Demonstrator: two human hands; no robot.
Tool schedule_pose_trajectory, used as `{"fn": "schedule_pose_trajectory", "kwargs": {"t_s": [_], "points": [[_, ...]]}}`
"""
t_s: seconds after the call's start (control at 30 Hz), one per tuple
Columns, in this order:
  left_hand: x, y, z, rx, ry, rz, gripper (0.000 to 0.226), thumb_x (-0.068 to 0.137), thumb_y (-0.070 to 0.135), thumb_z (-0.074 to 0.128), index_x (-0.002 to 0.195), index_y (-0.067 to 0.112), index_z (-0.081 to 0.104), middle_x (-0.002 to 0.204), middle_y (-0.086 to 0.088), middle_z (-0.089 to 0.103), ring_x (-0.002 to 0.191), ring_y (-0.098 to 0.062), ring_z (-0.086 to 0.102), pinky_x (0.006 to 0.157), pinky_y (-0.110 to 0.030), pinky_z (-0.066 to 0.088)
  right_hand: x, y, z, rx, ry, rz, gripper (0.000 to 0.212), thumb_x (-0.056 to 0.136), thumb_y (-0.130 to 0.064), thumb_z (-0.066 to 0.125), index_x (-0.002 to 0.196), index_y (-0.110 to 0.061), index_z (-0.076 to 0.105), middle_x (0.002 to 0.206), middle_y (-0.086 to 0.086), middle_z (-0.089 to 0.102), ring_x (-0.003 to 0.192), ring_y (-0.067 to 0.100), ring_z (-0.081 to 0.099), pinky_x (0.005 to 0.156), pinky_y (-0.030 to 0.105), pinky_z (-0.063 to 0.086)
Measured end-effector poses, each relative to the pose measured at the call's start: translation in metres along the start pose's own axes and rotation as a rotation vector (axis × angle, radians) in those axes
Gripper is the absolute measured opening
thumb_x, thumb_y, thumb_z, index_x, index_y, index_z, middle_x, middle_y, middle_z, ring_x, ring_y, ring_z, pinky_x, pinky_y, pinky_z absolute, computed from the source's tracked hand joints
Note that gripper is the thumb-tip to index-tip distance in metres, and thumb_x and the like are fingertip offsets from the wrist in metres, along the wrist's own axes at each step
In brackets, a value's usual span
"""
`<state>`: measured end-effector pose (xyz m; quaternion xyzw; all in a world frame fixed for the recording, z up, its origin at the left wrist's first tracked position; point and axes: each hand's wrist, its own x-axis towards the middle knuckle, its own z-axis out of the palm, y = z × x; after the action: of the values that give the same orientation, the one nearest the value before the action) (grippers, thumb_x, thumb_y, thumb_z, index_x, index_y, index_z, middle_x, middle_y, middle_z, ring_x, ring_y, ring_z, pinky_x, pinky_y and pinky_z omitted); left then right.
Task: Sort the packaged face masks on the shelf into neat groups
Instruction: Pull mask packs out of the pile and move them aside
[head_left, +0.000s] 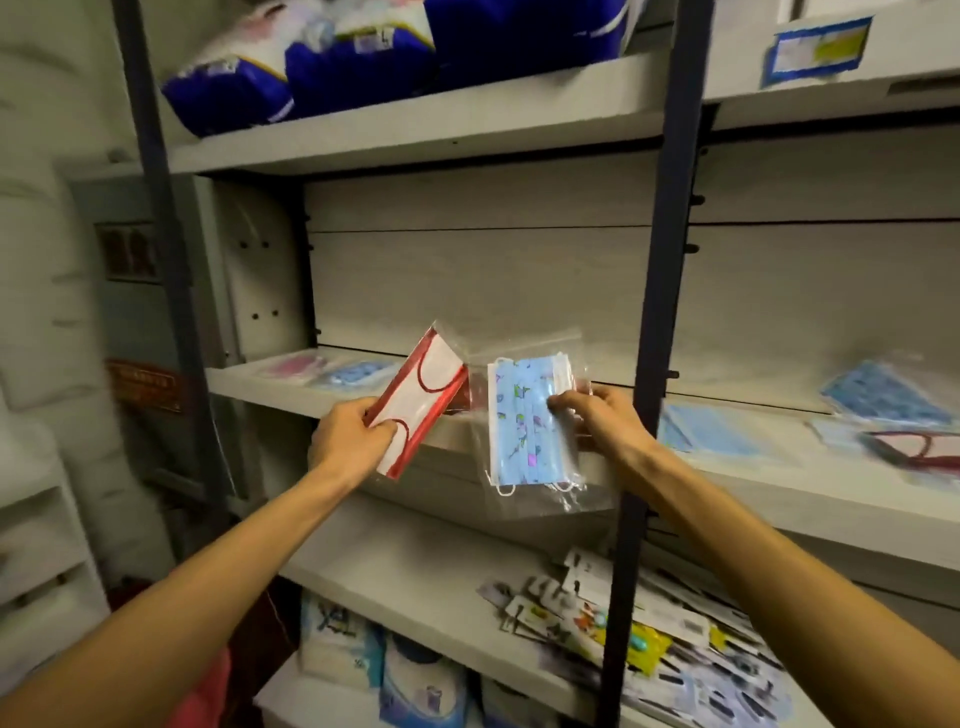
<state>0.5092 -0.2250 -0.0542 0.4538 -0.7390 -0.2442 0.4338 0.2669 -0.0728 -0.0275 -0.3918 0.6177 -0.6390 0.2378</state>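
1. The left hand (349, 437) has its grip clamped on the lower end of a red-and-white mask packet (422, 399), thumb on top, holding it tilted just in front of the shelf (291, 391) edge.
2. The right hand (602, 423) has its grip pinched on the right side of a blue patterned mask packet (530, 423), which hangs down from the fingers, clear of the shelf.
3. One packet per hand — probably held side by side so the two designs can be compared before each goes to its own group.
4. On the shelf's left end lie two packets flat and next to each other: a pink packet (297, 367) and a blue packet (353, 375), seemingly the start of groups.
5. Past the upright post (655, 312), the right bay (779, 483) holds loose packets — at least three bluish and one red-edged; blur prevents an exact count.
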Motion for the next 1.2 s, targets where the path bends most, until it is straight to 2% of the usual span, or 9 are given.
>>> {"fn": "schedule_pose_trajectory", "kwargs": {"t_s": [0.23, 0.37, 0.5, 0.67, 0.77, 0.87, 1.0, 1.1, 1.2], "points": [[0.083, -0.019, 0.011, 0.465, 0.071, 0.198, 0.031, 0.1, 0.028, 0.053, 0.125, 0.024, 0.07, 0.111, -0.007, 0.075, 0.1, -0.03, 0.068, 0.082, -0.038, 0.056, 0.082, 0.023, 0.036, -0.024, 0.107, 0.078, 0.023, 0.093, -0.015, 0.064, 0.109, 0.001, 0.063, 0.098, 0.013, 0.075, 0.081, 0.023, 0.072, 0.062, 0.033, 0.061], [0.127, -0.012, 0.032, 0.512, 0.095, 0.414, 0.037, 0.099, 0.017, 0.049, 0.129, 0.026, 0.067, 0.114, -0.005, 0.074, 0.105, -0.029, 0.066, 0.084, -0.04, 0.053, 0.122, 0.022, 0.034, 0.006, 0.23, 0.094, 0.017, 0.094, -0.017, 0.064, 0.105, -0.004, 0.067, 0.098, 0.013, 0.073, 0.084, 0.025, 0.071, 0.06, 0.033, 0.06], [0.154, -0.013, 0.067, 0.627, -0.013, 0.558, 0.046, 0.094, 0.009, 0.048, 0.137, 0.019, 0.061, 0.133, -0.005, 0.066, 0.12, -0.029, 0.059, 0.097, -0.039, 0.046, 0.134, 0.026, 0.031, 0.066, 0.322, 0.095, 0.013, 0.089, -0.012, 0.06, 0.086, -0.002, 0.067, 0.061, 0.006, 0.071, 0.045, 0.012, 0.067, 0.037, 0.021, 0.047], [0.179, -0.02, 0.105, 0.677, -0.352, 0.482, 0.042, 0.099, 0.053, 0.045, 0.124, 0.027, 0.067, 0.113, -0.005, 0.073, 0.102, -0.029, 0.068, 0.085, -0.036, 0.055, 0.143, 0.031, 0.037, 0.082, 0.319, 0.154, 0.018, 0.09, -0.017, 0.057, 0.089, 0.0, 0.064, 0.062, 0.011, 0.071, 0.042, 0.016, 0.066, 0.037, 0.021, 0.047], [0.196, -0.029, 0.112, 0.618, -0.508, 0.502, 0.069, 0.088, 0.083, 0.032, 0.11, 0.032, 0.073, 0.094, 0.002, 0.072, 0.087, -0.021, 0.065, 0.075, -0.032, 0.052, 0.163, 0.028, 0.04, 0.114, 0.571, 0.103, 0.015, 0.082, -0.022, 0.057, 0.076, -0.008, 0.062, 0.075, 0.012, 0.069, 0.06, 0.027, 0.065, 0.051, 0.03, 0.049], [0.216, -0.032, 0.11, 0.453, -0.547, 0.429, 0.082, 0.086, 0.088, 0.024, 0.077, 0.023, 0.073, 0.071, 0.005, 0.068, 0.071, -0.016, 0.064, 0.063, -0.03, 0.046, 0.182, 0.02, 0.043, 0.212, 0.731, 0.024, 0.014, 0.075, -0.024, 0.055, 0.073, -0.011, 0.058, 0.074, 0.007, 0.066, 0.061, 0.024, 0.063, 0.05, 0.028, 0.046], [0.248, -0.039, 0.103, 0.31, -0.507, 0.365, 0.083, 0.093, 0.079, 0.028, 0.078, 0.008, 0.068, 0.076, -0.006, 0.071, 0.074, -0.024, 0.066, 0.074, -0.034, 0.052, 0.209, 0.018, 0.08, 0.183, 0.574, 0.024, 0.019, 0.077, -0.025, 0.056, 0.084, -0.01, 0.065, 0.077, 0.007, 0.072, 0.059, 0.021, 0.068, 0.049, 0.024, 0.05], [0.279, -0.061, 0.082, 0.367, -0.369, 0.488, 0.068, 0.099, 0.067, 0.034, 0.071, 0.011, 0.06, 0.079, -0.008, 0.07, 0.079, -0.03, 0.065, 0.073, -0.037, 0.053, 0.23, 0.023, 0.135, 0.115, 0.385, 0.164, 0.012, 0.078, -0.021, 0.06, 0.084, -0.01, 0.062, 0.056, 0.003, 0.061, 0.045, 0.015, 0.054, 0.042, 0.015, 0.039], [0.316, -0.098, 0.059, 0.4, -0.323, 0.509, 0.052, 0.103, 0.055, 0.037, 0.07, 0.02, 0.057, 0.102, -0.006, 0.067, 0.095, -0.032, 0.064, 0.081, -0.038, 0.053, 0.25, 0.032, 0.197, 0.108, 0.162, 0.3, 0.038, 0.081, -0.022, 0.063, 0.111, 0.001, 0.06, 0.071, 0.013, 0.072, 0.056, 0.026, 0.069, 0.051, 0.032, 0.054]]}}
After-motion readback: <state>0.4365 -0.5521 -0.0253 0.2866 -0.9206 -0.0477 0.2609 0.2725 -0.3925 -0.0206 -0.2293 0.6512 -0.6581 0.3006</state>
